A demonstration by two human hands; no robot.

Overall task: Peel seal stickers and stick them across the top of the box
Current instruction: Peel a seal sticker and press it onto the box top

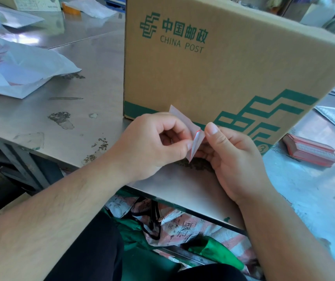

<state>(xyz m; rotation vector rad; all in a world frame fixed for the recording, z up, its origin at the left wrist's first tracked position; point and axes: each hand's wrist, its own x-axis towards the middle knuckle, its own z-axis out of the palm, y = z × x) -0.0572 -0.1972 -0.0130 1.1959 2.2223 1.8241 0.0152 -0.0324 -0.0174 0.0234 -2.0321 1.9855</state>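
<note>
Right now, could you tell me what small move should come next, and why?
Probably keep peeling: the sticker is pinched between the left hand and right hand, only partly split from its backing, and none shows on the box yet.

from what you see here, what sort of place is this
Probably a postal packing station: a China Post carton on a scuffed steel worktable, a stack of red seal stickers, loose white mailer bags.

Matt brown corrugated cardboard box (233, 63) printed green stands on a dull, stained, scuffed sheet-metal table (77, 110), with thin glossy red-edged sticker paper (195, 136) at 6 o'clock of it
</note>
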